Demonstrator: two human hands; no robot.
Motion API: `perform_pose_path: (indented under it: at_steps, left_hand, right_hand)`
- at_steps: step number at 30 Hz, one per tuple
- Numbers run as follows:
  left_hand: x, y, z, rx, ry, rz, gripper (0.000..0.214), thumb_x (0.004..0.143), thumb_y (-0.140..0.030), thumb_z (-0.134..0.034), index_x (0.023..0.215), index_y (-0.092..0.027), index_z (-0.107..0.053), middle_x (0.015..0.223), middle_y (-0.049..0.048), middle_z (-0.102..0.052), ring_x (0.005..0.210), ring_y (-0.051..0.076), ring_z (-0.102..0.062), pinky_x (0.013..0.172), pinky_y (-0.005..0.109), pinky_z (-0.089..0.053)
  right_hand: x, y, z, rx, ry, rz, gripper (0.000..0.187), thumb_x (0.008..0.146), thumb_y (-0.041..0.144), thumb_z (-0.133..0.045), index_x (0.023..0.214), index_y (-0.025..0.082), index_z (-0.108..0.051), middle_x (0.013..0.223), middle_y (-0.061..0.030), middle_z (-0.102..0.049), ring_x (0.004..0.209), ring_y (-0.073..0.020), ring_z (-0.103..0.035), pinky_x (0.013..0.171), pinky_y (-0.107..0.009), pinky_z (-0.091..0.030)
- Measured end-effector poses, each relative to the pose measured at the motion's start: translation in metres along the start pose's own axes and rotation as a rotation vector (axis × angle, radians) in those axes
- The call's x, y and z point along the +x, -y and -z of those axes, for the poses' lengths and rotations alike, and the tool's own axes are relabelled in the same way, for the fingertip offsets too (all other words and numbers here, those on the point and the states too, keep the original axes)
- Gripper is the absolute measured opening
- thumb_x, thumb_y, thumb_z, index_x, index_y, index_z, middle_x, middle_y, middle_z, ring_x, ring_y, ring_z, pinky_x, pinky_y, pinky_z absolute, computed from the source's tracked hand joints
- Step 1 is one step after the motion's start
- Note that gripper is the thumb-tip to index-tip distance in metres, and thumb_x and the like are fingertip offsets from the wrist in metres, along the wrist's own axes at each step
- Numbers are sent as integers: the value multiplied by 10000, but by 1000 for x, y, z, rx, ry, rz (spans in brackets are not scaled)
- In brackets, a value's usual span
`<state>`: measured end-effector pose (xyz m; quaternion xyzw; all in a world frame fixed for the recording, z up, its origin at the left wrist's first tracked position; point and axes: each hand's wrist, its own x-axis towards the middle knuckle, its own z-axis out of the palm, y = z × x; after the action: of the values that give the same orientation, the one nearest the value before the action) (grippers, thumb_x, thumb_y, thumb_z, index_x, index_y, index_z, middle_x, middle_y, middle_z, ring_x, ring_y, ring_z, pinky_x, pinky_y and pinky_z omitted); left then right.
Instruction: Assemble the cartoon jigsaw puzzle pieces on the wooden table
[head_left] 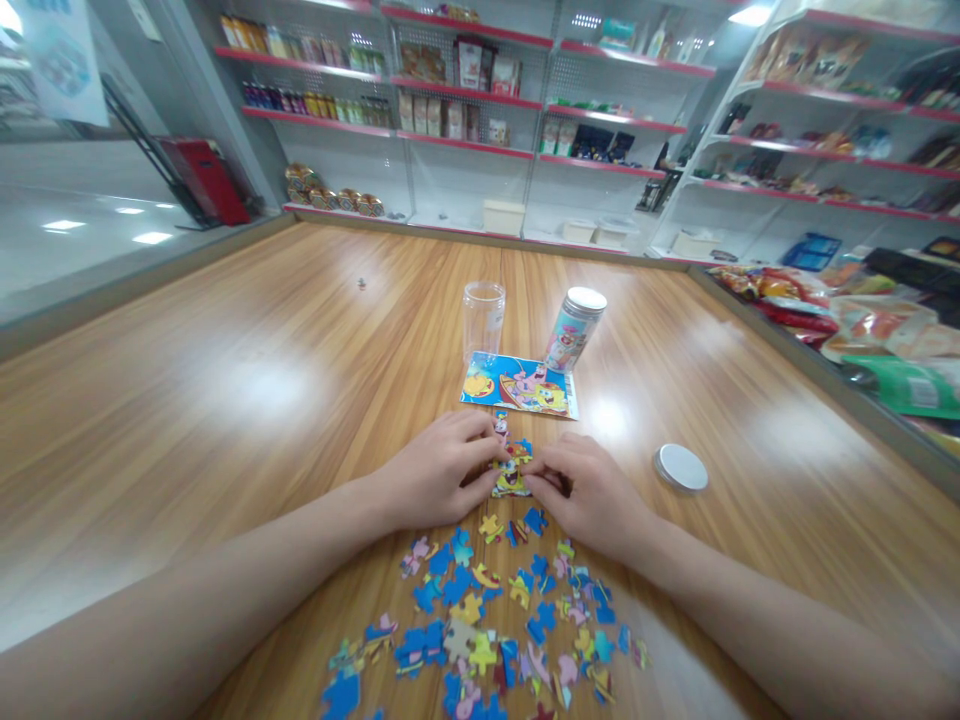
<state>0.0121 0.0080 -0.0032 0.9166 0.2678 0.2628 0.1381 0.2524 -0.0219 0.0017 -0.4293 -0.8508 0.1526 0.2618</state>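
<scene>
My left hand (439,470) and my right hand (589,495) meet over a small cluster of joined puzzle pieces (511,470) on the wooden table (225,400). Fingers of both hands are pinched on that cluster. Several loose puzzle pieces (487,620), blue, yellow and pink, lie scattered just in front of my hands. A colourful cartoon picture card (519,385) lies flat beyond the cluster.
Behind the card stand a clear empty tube (483,320) and a printed tube with a white cap (574,328). A round white lid (681,467) lies to the right. Snack packets (862,320) pile along the right edge. Stocked shelves (465,100) line the back.
</scene>
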Motion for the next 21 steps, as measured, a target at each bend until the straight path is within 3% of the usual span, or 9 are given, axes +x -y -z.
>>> perform_pose_path:
  at_steps: [9, 13, 17, 21]
  left_hand:
    - [1, -3, 4, -15, 10, -4, 280, 934, -399, -647, 1105, -179, -678, 1126, 124, -615, 1115, 270, -578, 982, 463, -514]
    - [0, -2, 3, -22, -12, -9, 247, 922, -360, -662, 1108, -200, -682, 1130, 115, -623, 1112, 261, -584, 985, 458, -519]
    - [0, -2, 2, -14, -23, -11, 226, 916, -322, -661, 1104, -198, -679, 1141, 113, -621, 1114, 260, -581, 996, 454, -512]
    - [1, -2, 1, -9, -11, -9, 237, 928, -344, -649, 1111, -197, -678, 1137, 114, -615, 1118, 265, -575, 994, 447, -508]
  right_hand:
    - [-1, -1, -1, 12, -17, 8, 127, 906, 169, -653, 782, 195, -645, 666, 19, -563, 693, -153, -510, 689, -301, -357]
    - [-2, 1, -1, 14, -35, 41, 105, 919, 163, -632, 825, 197, -663, 663, 12, -564, 701, -163, -511, 694, -311, -373]
    - [-4, 11, 2, 54, -50, 174, 99, 938, 180, -603, 965, 201, -696, 747, -28, -613, 768, -198, -518, 733, -347, -417]
    - [-8, 22, 3, 47, 103, 303, 160, 950, 243, -613, 1076, 211, -706, 858, -58, -665, 856, -224, -553, 806, -394, -439]
